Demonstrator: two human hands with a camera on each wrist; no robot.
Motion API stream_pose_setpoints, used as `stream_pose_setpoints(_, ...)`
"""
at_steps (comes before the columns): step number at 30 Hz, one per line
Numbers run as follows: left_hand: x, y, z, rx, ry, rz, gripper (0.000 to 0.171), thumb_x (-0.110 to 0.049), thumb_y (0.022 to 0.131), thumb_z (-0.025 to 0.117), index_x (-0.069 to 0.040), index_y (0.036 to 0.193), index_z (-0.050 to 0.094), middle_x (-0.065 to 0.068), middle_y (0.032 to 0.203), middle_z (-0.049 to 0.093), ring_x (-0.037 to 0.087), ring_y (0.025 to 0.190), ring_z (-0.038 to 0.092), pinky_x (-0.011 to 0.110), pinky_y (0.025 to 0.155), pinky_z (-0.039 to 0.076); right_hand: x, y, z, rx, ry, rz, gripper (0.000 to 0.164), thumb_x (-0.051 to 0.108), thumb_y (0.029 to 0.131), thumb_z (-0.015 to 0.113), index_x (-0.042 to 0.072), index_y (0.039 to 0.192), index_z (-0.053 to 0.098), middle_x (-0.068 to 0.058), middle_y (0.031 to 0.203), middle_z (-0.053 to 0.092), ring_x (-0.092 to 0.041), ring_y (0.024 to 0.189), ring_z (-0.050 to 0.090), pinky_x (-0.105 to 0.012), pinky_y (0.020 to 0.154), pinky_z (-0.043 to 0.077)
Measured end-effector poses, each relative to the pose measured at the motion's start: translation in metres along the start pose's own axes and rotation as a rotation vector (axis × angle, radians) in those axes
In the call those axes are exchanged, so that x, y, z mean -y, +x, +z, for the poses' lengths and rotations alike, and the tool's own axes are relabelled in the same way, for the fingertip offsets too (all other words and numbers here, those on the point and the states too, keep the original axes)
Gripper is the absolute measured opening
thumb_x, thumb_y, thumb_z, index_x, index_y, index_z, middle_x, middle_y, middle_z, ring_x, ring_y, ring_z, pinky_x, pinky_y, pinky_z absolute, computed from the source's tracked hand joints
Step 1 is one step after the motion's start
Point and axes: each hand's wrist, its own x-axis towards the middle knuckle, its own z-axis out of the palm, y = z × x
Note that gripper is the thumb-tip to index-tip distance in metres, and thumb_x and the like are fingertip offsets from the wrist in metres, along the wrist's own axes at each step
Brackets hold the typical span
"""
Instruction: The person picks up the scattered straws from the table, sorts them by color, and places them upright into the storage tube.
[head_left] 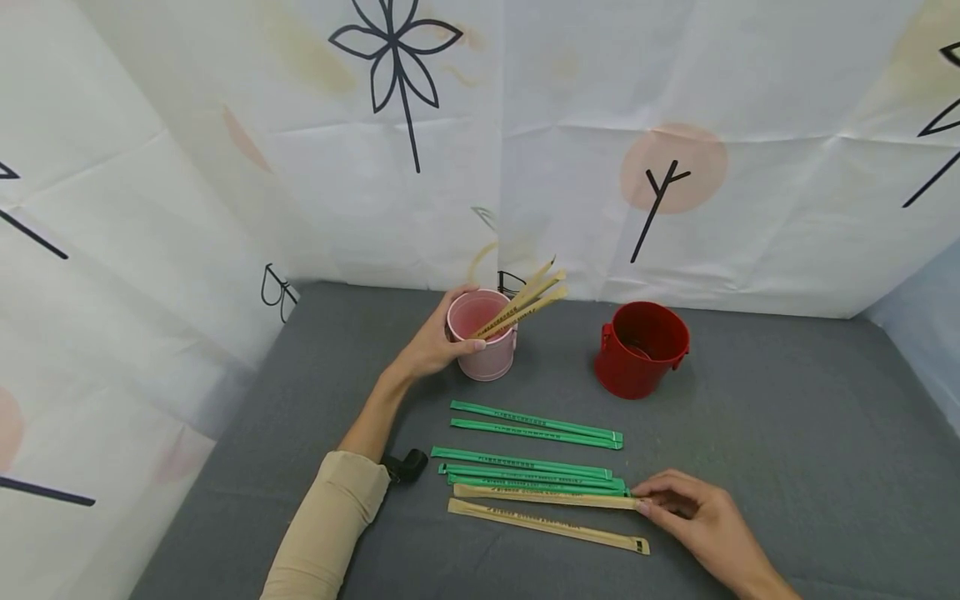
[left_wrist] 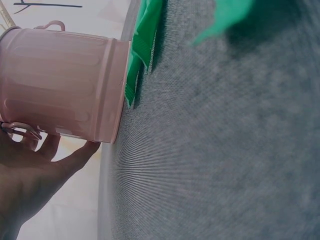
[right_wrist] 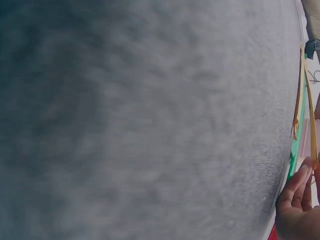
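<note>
My left hand (head_left: 431, 343) grips the small pink bucket (head_left: 487, 363) from its left side, thumb at the front of the rim. Several tan wrapped straws (head_left: 534, 300) lean out of the bucket to the right. At the lower right, my right hand (head_left: 701, 521) pinches one end of a tan wrapped straw (head_left: 543, 497) between thumb and fingers. In the right wrist view this straw (right_wrist: 312, 115) slants up off the cloth from the fingertips. A second tan straw (head_left: 551, 527) lies just in front of it.
Several green wrapped straws (head_left: 525, 461) lie in rows between the pink bucket and the tan straws. A red bucket (head_left: 633, 367) stands to the right on the grey cloth (head_left: 795, 433). Behind is a white patterned curtain (head_left: 562, 183).
</note>
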Motion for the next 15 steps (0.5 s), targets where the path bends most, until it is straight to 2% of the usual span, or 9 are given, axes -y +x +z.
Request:
stream_pose_setpoints(3, -0.012, -0.001, 0.002, 0.017, -0.035, 0.006, 0.086, 0.004, 0.083, 0.073, 0.004, 0.152, 0.021, 0.037, 0.142, 0.036, 0.056, 0.125, 0.039, 0.066, 0.100, 0.036, -0.001, 0.003, -0.004, 0.066, 0.092, 0.034, 0.021, 0.013, 0.086, 0.077, 0.006, 0.105, 0.072, -0.007, 0.100, 0.068, -0.014, 0.079, 0.067, -0.028, 0.070, 0.057)
stream_pose_setpoints(6, -0.017, -0.002, 0.003, 0.025, -0.044, 0.005, 0.086, 0.004, 0.084, 0.073, 0.005, 0.152, 0.020, 0.038, 0.142, 0.035, 0.058, 0.124, 0.039, 0.063, 0.099, 0.038, 0.000, 0.005, -0.006, 0.111, 0.148, 0.066, 0.027, 0.014, 0.088, 0.076, 0.000, 0.110, 0.070, -0.012, 0.104, 0.067, -0.015, 0.083, 0.067, -0.028, 0.073, 0.057)
stream_pose_setpoints(10, -0.017, -0.003, 0.004, 0.022, -0.033, -0.002, 0.086, 0.003, 0.084, 0.073, 0.004, 0.152, 0.020, 0.036, 0.141, 0.037, 0.056, 0.123, 0.041, 0.060, 0.098, 0.040, 0.004, 0.006, -0.006, 0.069, 0.214, 0.122, 0.027, 0.014, 0.086, 0.077, -0.001, 0.107, 0.071, -0.013, 0.102, 0.070, -0.018, 0.085, 0.070, -0.030, 0.075, 0.058)
stream_pose_setpoints(15, -0.016, -0.004, 0.003, 0.015, -0.033, 0.004, 0.085, 0.006, 0.083, 0.072, 0.004, 0.152, 0.021, 0.036, 0.141, 0.038, 0.055, 0.123, 0.041, 0.064, 0.098, 0.038, 0.008, 0.008, -0.007, -0.008, 0.239, 0.047, 0.022, 0.007, 0.087, 0.075, -0.005, 0.105, 0.071, -0.012, 0.096, 0.073, -0.021, 0.080, 0.071, -0.032, 0.071, 0.058)
